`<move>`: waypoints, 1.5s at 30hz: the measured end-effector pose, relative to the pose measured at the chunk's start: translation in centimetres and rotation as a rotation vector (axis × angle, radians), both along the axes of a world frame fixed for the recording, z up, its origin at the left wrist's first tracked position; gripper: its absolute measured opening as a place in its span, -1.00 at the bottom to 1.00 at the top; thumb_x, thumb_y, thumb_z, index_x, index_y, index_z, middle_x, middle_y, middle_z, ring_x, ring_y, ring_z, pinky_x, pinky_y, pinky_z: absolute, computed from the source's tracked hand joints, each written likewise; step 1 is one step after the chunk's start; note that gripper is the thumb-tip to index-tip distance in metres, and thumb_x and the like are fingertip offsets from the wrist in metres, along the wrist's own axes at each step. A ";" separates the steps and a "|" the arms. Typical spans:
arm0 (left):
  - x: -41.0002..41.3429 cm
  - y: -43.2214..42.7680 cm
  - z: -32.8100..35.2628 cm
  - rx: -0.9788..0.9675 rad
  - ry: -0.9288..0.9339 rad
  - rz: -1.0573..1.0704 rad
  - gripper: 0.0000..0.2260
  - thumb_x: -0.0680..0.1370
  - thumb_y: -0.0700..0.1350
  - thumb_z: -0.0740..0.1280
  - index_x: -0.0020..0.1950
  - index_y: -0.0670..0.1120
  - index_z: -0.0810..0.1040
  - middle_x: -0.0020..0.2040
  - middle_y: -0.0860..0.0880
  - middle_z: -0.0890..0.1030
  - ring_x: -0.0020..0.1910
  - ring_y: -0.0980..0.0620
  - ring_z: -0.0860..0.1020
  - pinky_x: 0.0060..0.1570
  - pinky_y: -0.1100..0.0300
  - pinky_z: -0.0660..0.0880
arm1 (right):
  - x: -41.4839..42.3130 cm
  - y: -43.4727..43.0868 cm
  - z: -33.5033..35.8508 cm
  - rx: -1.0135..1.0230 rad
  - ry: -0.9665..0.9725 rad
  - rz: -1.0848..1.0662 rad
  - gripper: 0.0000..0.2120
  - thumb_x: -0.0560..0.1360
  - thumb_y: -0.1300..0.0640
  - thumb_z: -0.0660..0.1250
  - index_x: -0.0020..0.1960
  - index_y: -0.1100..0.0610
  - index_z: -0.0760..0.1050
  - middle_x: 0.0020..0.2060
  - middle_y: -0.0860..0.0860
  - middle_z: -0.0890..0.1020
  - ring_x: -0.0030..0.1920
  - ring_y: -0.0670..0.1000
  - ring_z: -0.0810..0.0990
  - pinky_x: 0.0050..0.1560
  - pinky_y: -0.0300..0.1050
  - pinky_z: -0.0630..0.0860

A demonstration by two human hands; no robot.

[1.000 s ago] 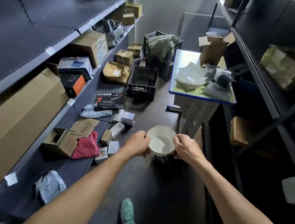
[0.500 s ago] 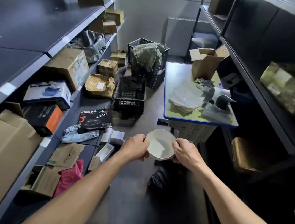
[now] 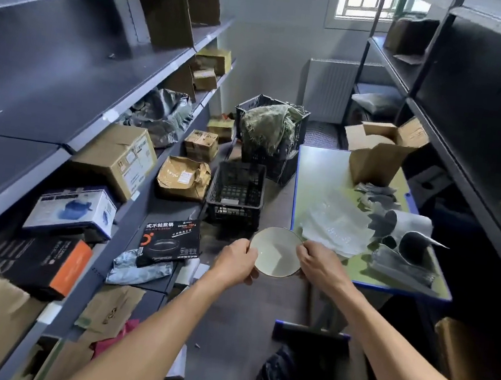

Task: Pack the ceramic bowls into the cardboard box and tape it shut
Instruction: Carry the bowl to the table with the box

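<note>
Pinching the rim from opposite sides, the left hand [image 3: 238,264] and the right hand [image 3: 320,266] held the ceramic bowl [image 3: 276,251] between them, fingers closed on its thin edge, just before the near corner of the table [image 3: 317,172]. It seemed stiff, smooth and breakable, and probably slippery, so a two-sided rim hold looked sensible. Beyond the fingers lay bubble wrap [image 3: 336,224], and farther off stood the open cardboard box [image 3: 376,154].

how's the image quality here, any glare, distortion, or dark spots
Head view: the window is blown out; wide-angle distortion bows the shelves; the lower right corner is too dark to read; the bowl and both hands, left hand and right hand, are lit and fairly sharp.
</note>
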State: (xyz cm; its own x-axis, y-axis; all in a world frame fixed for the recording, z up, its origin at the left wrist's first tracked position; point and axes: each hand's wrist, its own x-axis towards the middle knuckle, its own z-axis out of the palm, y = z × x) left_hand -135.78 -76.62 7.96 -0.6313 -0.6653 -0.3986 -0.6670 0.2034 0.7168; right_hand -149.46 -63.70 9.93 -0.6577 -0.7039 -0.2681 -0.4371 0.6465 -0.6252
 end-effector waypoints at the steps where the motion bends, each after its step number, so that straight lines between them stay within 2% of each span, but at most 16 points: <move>1: -0.9 -0.8 0.0 0.001 0.006 0.013 -0.81 0.57 -0.06 0.11 -0.05 -0.11 0.47 -0.32 -0.03 0.70 -0.43 0.01 0.63 -0.42 0.24 0.43 | -0.9 -0.8 0.0 0.000 -0.006 0.011 -0.72 0.62 0.15 0.09 -0.20 0.22 0.42 -0.38 0.07 0.58 -0.35 0.09 0.56 -0.30 -0.18 0.46; 3: -2.5 -2.2 0.2 -0.002 0.007 0.033 -0.79 0.58 -0.05 0.11 -0.04 -0.12 0.48 -0.31 -0.04 0.70 -0.43 0.01 0.63 -0.41 0.24 0.42 | -2.5 -2.2 -0.2 -0.021 -0.035 0.029 -0.70 0.65 0.11 0.09 -0.11 0.25 0.47 -0.33 0.12 0.60 -0.33 0.15 0.58 -0.35 -0.11 0.49; 6: -4.9 -4.6 0.2 -0.009 0.013 0.032 -0.77 0.59 -0.04 0.11 -0.05 -0.12 0.49 -0.31 -0.04 0.70 -0.41 0.02 0.64 -0.39 0.25 0.44 | -4.7 -4.7 -0.4 -0.028 -0.098 -0.040 -0.69 0.60 0.15 0.06 -0.09 0.32 0.48 -0.32 0.16 0.66 -0.38 0.12 0.63 -0.48 -0.18 0.46; 8: -6.5 -6.6 0.1 -0.014 0.015 0.028 -0.78 0.60 -0.02 0.12 -0.07 -0.10 0.49 -0.32 -0.03 0.69 -0.42 0.03 0.64 -0.39 0.24 0.46 | -6.0 -6.5 -0.5 -0.026 -0.120 -0.053 -0.71 0.58 0.19 0.06 -0.08 0.36 0.48 -0.33 0.17 0.66 -0.42 0.07 0.62 -0.49 -0.18 0.46; 13: -10.1 -12.4 -1.4 -0.011 -0.009 -0.016 -0.78 0.59 -0.02 0.10 -0.12 -0.07 0.46 -0.33 -0.03 0.69 -0.38 -0.01 0.66 -0.28 0.14 0.54 | -9.0 -11.7 -1.3 -0.002 -0.127 -0.089 -0.73 0.58 0.18 0.07 -0.12 0.29 0.47 -0.35 0.10 0.65 -0.40 0.04 0.63 -0.45 -0.18 0.47; 19: -16.3 -22.3 -2.3 -0.056 -0.053 -0.180 -0.79 0.59 -0.03 0.11 -0.14 -0.08 0.45 -0.32 -0.03 0.67 -0.40 0.00 0.64 -0.33 0.19 0.48 | -13.1 -20.2 -2.5 0.056 -0.134 -0.202 -0.75 0.61 0.21 0.06 -0.22 0.17 0.34 -0.49 0.01 0.55 -0.66 -0.19 0.43 -0.60 -0.32 0.32; 22: -19.1 -26.5 -2.4 -0.067 -0.065 -0.266 -0.77 0.60 -0.01 0.11 -0.17 -0.05 0.44 -0.35 0.00 0.64 -0.42 0.03 0.62 -0.35 0.18 0.42 | -14.7 -23.6 -2.8 0.089 -0.115 -0.235 -0.78 0.62 0.22 0.09 -0.20 0.16 0.35 -0.46 -0.02 0.54 -0.51 -0.09 0.55 -0.47 -0.28 0.46; 24: -20.7 -28.5 -2.3 -0.067 -0.060 -0.315 -0.76 0.61 -0.02 0.10 -0.19 -0.05 0.41 -0.36 0.01 0.62 -0.42 0.03 0.61 -0.35 0.18 0.40 | -15.9 -25.0 -3.0 0.074 -0.098 -0.264 -0.80 0.65 0.17 0.09 -0.12 0.16 0.38 -0.42 -0.04 0.53 -0.43 -0.04 0.56 -0.46 -0.35 0.42; 28: -23.7 -31.0 -2.2 -0.105 -0.064 -0.411 -0.74 0.63 0.02 0.10 -0.21 -0.03 0.38 -0.36 0.01 0.63 -0.50 0.11 0.55 -0.36 0.18 0.37 | -18.2 -27.2 -3.4 0.093 -0.135 -0.357 -0.78 0.57 0.19 0.09 -0.23 0.13 0.38 -0.55 -0.05 0.55 -0.53 -0.01 0.55 -0.51 -0.25 0.38; 30: -25.4 -31.9 -2.4 -0.098 -0.069 -0.437 -0.74 0.63 0.02 0.10 -0.20 -0.04 0.39 -0.34 0.00 0.65 -0.53 0.14 0.53 -0.37 0.19 0.37 | -19.6 -28.0 -3.6 0.094 -0.132 -0.386 -0.76 0.56 0.17 0.07 -0.25 0.13 0.37 -0.55 -0.02 0.57 -0.50 0.05 0.56 -0.46 -0.20 0.40; 33: -28.3 -32.8 -2.9 -0.113 -0.099 -0.481 -0.75 0.64 0.01 0.09 -0.20 -0.03 0.37 -0.32 0.01 0.65 -0.62 0.23 0.47 -0.40 0.20 0.33 | -21.8 -28.4 -4.6 0.104 -0.120 -0.441 -0.76 0.57 0.12 0.06 -0.20 0.16 0.40 -0.34 0.16 0.65 -0.26 0.21 0.64 -0.23 -0.04 0.54; 35: -30.5 -32.9 -3.1 -0.129 -0.121 -0.516 -0.74 0.64 0.00 0.09 -0.23 -0.01 0.34 -0.32 0.03 0.63 -0.64 0.25 0.45 -0.40 0.20 0.32 | -23.5 -28.3 -5.6 0.118 -0.141 -0.453 -0.79 0.59 0.14 0.09 -0.14 0.19 0.42 -0.21 0.20 0.65 -0.19 0.23 0.65 -0.16 0.01 0.60; 37: -33.0 -32.9 -3.4 -0.125 -0.134 -0.556 -0.75 0.64 -0.01 0.09 -0.22 -0.02 0.35 -0.32 0.02 0.64 -0.59 0.22 0.49 -0.36 0.21 0.37 | -25.5 -28.2 -6.3 0.127 -0.150 -0.466 -0.82 0.57 0.20 0.12 -0.15 0.19 0.43 -0.21 0.16 0.67 -0.30 0.14 0.66 -0.30 -0.08 0.57; 39: -35.8 -32.8 -3.9 -0.102 -0.145 -0.587 -0.77 0.63 -0.02 0.10 -0.18 -0.05 0.40 -0.32 -0.01 0.66 -0.50 0.12 0.56 -0.31 0.20 0.44 | -27.4 -27.8 -6.9 0.074 -0.186 -0.528 -0.78 0.60 0.17 0.08 -0.19 0.14 0.41 -0.30 0.08 0.65 -0.46 0.00 0.61 -0.46 -0.21 0.45; 42: -39.8 -32.4 -4.5 -0.081 -0.186 -0.622 -0.76 0.62 -0.01 0.08 -0.06 -0.07 0.48 -0.29 -0.04 0.69 -0.41 0.03 0.61 -0.23 0.18 0.51 | -29.9 -27.0 -7.6 0.034 -0.212 -0.570 -0.76 0.68 0.10 0.05 -0.07 0.14 0.42 -0.36 0.01 0.57 -0.45 -0.06 0.54 -0.45 -0.23 0.42; 45: -43.3 -32.1 -5.1 -0.091 -0.197 -0.666 -0.73 0.61 0.02 0.07 -0.04 -0.08 0.50 -0.22 -0.05 0.71 -0.18 -0.07 0.67 0.00 0.07 0.58 | -32.2 -26.4 -7.9 0.024 -0.214 -0.587 -0.75 0.69 0.09 0.04 -0.04 0.14 0.42 -0.37 -0.01 0.54 -0.44 -0.07 0.52 -0.43 -0.22 0.43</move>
State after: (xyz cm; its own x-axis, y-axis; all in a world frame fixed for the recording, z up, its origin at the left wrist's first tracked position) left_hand -179.06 -108.70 2.82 -0.8377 -0.1979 -0.5090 -0.4954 0.6675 0.5559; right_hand -181.63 -90.06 2.00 -0.8628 -0.2339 -0.4481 0.1287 0.7557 -0.6422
